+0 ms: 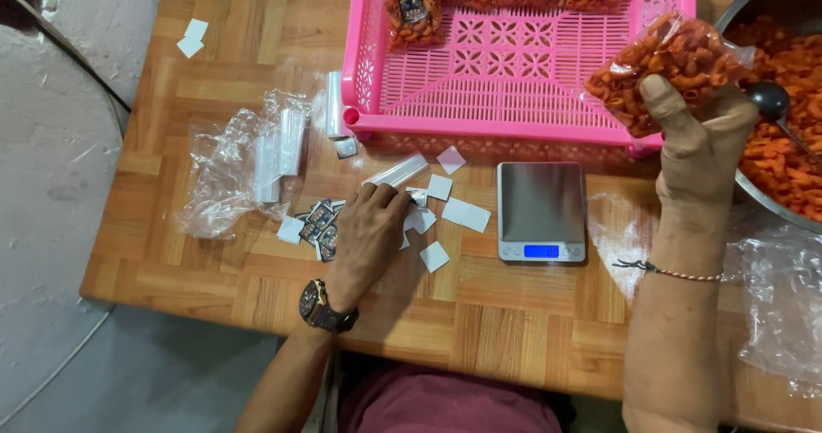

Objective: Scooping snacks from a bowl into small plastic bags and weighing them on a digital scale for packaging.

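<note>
Head view: wooden surface (479, 313) over grey floor; right hand (698, 146) at 2 o'clock grips snack bag (664, 65), left hand (368, 232) presses paper labels (321, 223), closure unclear.

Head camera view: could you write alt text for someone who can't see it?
Seen from above, a person's right hand holds up a clear bag of orange snacks while the left hand rests on small paper labels on a wooden table. Between them sits a small digital scale, behind it a pink basket.
</note>
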